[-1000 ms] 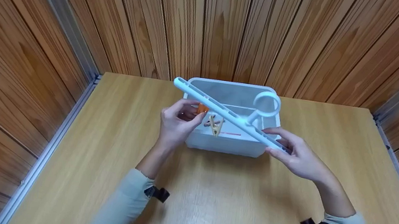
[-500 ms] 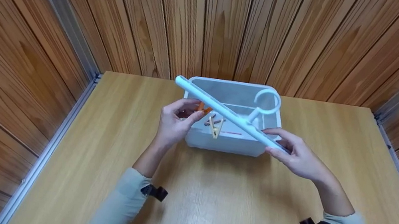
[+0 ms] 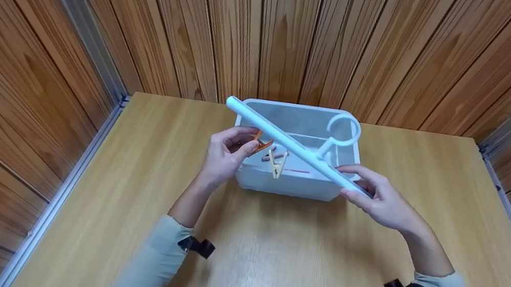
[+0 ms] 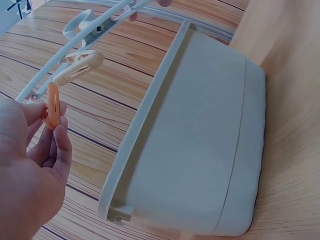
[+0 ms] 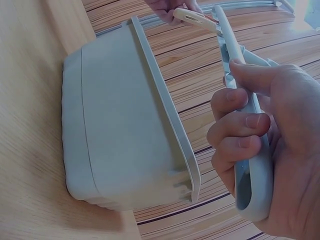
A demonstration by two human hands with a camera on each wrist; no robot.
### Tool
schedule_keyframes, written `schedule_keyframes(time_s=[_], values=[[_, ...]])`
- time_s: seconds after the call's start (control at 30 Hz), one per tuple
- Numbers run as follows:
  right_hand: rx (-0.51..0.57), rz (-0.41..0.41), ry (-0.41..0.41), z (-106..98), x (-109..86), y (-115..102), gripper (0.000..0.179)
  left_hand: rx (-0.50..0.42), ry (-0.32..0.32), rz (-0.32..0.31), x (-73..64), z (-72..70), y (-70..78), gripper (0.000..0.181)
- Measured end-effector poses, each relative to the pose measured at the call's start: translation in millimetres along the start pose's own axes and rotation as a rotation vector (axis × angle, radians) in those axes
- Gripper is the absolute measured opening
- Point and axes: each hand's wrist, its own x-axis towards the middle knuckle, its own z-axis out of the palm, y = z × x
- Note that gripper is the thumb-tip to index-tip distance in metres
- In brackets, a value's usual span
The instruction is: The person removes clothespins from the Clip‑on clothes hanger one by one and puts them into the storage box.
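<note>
My right hand (image 3: pixel 384 199) grips one end of a pale blue plastic hanger bar (image 3: pixel 287 141), which slants over the bin with its round hook (image 3: pixel 344 130) pointing up. A cream clothespin (image 3: pixel 276 163) hangs from the bar near its middle. My left hand (image 3: pixel 227 154) pinches an orange clothespin (image 3: pixel 263 146) just beneath the bar's far-left part. In the left wrist view the orange clothespin (image 4: pixel 53 107) sits between thumb and fingers, close to the cream clothespin (image 4: pixel 79 69). Whether it touches the bar, I cannot tell. The right wrist view shows my fingers curled round the hanger bar (image 5: pixel 257 165).
A pale grey bin (image 3: pixel 287 185) stands on the wooden table (image 3: pixel 264 249) against the plank wall (image 3: pixel 284 34). Inside it, small brownish clothespins (image 3: pixel 272 155) and a thin red line are partly seen behind the bar.
The bar has rolled slightly, so its slotted side is turned out of the head view. My left hand has turned the orange clothespin, and its two arms now show apart. The right hand barely moved.
</note>
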Motion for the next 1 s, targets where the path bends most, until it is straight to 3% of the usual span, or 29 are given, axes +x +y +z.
schedule_keyframes(time_s=[0.6, 0.8, 1.0], values=[[0.009, -0.004, -0.017, -1.8, -0.1, 0.5, 0.035, -0.076, -0.143, -0.059, 3.1, -11.9, 5.6, 0.029], [0.021, -0.002, -0.014, -2.1, -1.4, -0.4, 0.035, -0.166, -0.207, -0.107, 4.5, -14.4, 4.2, 0.034], [-0.001, -0.004, -0.02, -3.6, -1.5, 1.1, 0.037, -0.17, -0.199, -0.07, 4.9, -14.2, 2.1, 0.031]])
